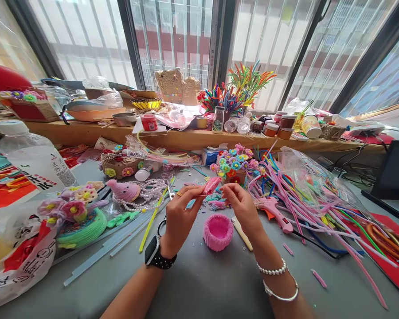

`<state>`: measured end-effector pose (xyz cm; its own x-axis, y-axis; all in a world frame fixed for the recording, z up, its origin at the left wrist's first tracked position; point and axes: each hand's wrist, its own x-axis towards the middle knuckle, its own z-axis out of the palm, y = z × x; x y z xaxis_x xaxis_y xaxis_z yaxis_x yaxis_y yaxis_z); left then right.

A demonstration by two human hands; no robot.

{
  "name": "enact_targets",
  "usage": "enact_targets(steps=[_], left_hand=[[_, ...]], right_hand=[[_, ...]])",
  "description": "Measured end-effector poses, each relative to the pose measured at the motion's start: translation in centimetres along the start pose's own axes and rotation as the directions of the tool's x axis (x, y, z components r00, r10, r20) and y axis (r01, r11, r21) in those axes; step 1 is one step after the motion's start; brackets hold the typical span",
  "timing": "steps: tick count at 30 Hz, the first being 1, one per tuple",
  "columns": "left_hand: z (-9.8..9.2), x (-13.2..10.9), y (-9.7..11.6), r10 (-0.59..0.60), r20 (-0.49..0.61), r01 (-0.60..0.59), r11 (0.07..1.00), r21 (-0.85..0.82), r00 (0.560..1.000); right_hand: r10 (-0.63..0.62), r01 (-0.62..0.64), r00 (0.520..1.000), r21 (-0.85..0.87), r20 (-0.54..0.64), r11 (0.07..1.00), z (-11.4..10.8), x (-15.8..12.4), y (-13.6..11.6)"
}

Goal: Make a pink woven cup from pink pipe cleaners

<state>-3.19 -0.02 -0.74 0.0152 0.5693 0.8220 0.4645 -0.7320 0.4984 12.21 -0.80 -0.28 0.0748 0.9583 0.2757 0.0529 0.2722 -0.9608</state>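
A small, shiny pink bundle (212,185), perhaps wrapped in clear film, is pinched between the thumb and fingers of my left hand (181,217). My right hand (242,210) is just to its right, fingertips pressed together; whatever they hold, if anything, is too small to make out. Below and between both hands stands a round pink fuzzy cup (218,232), open at the top. A cream-coloured flat tool (242,233) lies beside it, near my right wrist. Scissors (170,189) are partly hidden behind my left hand. A pink glue gun (275,213) rests right of my right hand.
Pink pipe cleaners (286,190) pile up on the right. Behind my hands is a pot of fuzzy flowers (236,166). On the left are a pink fuzzy cone figure (123,190), translucent glue sticks (109,243), a flowered green piece (83,228) and a large bottle (33,155).
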Motion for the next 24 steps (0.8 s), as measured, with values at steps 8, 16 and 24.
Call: enact_targets(steps=[8, 16, 24], left_hand=[[0.2, -0.3, -0.2, 0.244, 0.020, -0.240, 0.935, 0.263, 0.970], [0.0, -0.9, -0.3, 0.186, 0.146, -0.217, 0.947, 0.238, 0.972], [0.4, 0.2, 0.9, -0.436, 0.283, 0.517, 0.774, -0.366, 0.854]], right_hand=[[-0.125, 0.144, 0.981, -0.124, 0.147, 0.982, 0.5, -0.5, -0.6], [-0.209, 0.237, 0.970, -0.300, 0.124, 0.924, 0.5, -0.5, -0.4], [-0.335, 0.348, 0.934, -0.531, 0.126, 0.773, 0.5, -0.7, -0.3]])
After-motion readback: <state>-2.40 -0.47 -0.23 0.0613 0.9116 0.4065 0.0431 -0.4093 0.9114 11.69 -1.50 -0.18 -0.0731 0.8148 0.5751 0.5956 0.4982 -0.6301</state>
